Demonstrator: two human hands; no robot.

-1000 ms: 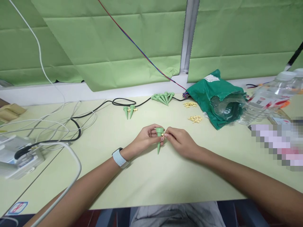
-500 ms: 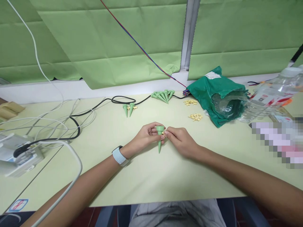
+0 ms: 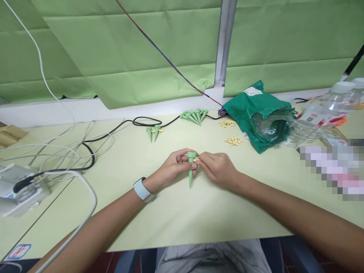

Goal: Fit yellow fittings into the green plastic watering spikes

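Green tapered plastic spike [image 3: 191, 170] between both hands, near the middle of the pale green table top [image 3: 170, 222]. Long axis almost straight along the line of view: wide collar toward 12 o'clock, pointed tip toward 6 o'clock. Tip apparently just above the table; contact impossible to confirm from this angle.

Left hand [image 3: 178, 167] on the 9 o'clock side, fingers curled closed around the spike's upper body, a full wrap. Right hand [image 3: 217, 170] on the 3 o'clock side, fingertips nearly shut in a tight pinch on a small cream plastic fitting [image 3: 196, 160], right against the collar. Join between fitting and spike hidden by fingers. Left hand nearer the spike's body, right hand nearer the fitting.

At 2 o'clock, crumpled green plastic bag [image 3: 250, 110], mouth open, clear plastic film [image 3: 270, 127] inside; other contents not visible. At 1 o'clock, two small heaps of loose cream fittings [image 3: 233, 141]. At 12 o'clock, fan of green spikes [image 3: 195, 116]. At 11 o'clock, two more green spikes [image 3: 153, 132] lying beside a cream fitting.
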